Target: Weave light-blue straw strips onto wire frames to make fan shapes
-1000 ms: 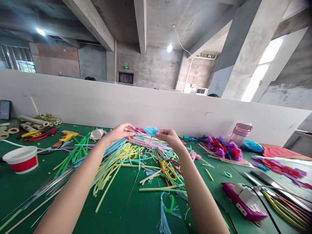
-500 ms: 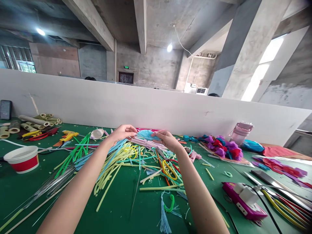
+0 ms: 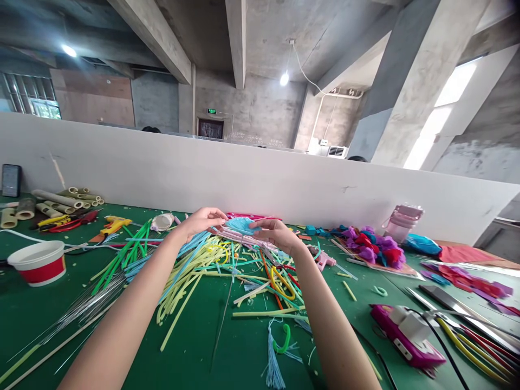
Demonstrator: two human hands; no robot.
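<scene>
Both hands are raised over the middle of the green table. Between them is a light-blue, thin, rounded piece point(image 3: 239, 225), with a fine wire point(image 3: 224, 314) hanging below it toward me. My left hand point(image 3: 203, 222) pinches the piece's left edge between thumb and fingers. Its right edge is in the closed fingers of my right hand point(image 3: 278, 235). Pink strips point(image 3: 233, 236) lie just behind and under the piece. Yellow and blue tube-like strips point(image 3: 187, 276) spread out beneath my hands. The exact fingertip contact is too small to make out.
At the left stand a paper cup point(image 3: 38, 262), a yellow glue gun point(image 3: 115, 225) and bamboo pieces point(image 3: 60, 200). To the right are a magenta power strip point(image 3: 406, 336), purple and red petals point(image 3: 369, 246) and a pink bottle point(image 3: 403, 222). A white partition point(image 3: 260, 179) borders the table's far side.
The wire's lower end has swung slightly left. My right-hand fingers have shifted a little left over the blue piece; the left hand has barely moved.
</scene>
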